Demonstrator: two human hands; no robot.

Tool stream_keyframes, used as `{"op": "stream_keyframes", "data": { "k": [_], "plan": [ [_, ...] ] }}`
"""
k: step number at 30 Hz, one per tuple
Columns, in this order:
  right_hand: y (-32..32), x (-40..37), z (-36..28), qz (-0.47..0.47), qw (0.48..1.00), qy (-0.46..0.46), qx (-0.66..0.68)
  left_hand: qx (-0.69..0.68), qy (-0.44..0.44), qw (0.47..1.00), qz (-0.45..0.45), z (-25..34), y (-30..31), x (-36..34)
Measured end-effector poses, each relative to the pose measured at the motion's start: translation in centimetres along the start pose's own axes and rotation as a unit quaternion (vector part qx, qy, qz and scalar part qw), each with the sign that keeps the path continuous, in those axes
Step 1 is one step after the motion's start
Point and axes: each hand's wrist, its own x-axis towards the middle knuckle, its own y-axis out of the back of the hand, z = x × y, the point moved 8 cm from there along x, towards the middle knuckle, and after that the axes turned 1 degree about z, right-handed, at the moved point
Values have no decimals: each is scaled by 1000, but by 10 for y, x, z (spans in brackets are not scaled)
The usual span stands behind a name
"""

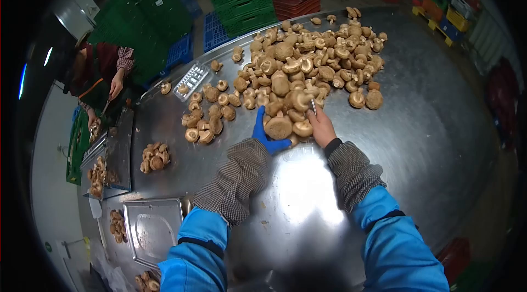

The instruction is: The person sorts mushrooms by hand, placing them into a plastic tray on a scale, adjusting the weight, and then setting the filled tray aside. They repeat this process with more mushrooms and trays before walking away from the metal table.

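Note:
My left hand (267, 135), in a blue glove, is curved round a large brown mushroom (278, 127), thumb in front and fingers at its far left side. Closed round a small knife is my bare right hand (322, 126); the narrow metal blade (313, 106) points up and away, and the handle is hidden in the palm. Several pale-stemmed mushrooms (302, 128) sit between the two hands, against the near end of the big mushroom heap (307, 61). Some of these are slightly blurred. What lies under them is hard to make out.
A clear plastic tray (193, 80) and loose mushrooms (207, 119) lie left on the metal table (417, 127). A metal tray (153, 226) stands near left. Another person's hand (116, 84) holds a tool at far left. Green crates (241, 1) are stacked beyond the table.

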Motion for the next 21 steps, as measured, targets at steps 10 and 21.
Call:
{"op": "stream_keyframes", "data": {
  "k": [10, 21],
  "plan": [
    [-3, -130, -1, 16, 887, -246, 391, 229, 35, 973, -3, 15, -45, -115],
    [5, -245, -52, 27, 867, -269, 419, -218, 310, 926, 3, 25, -30, -246]
  ]
}}
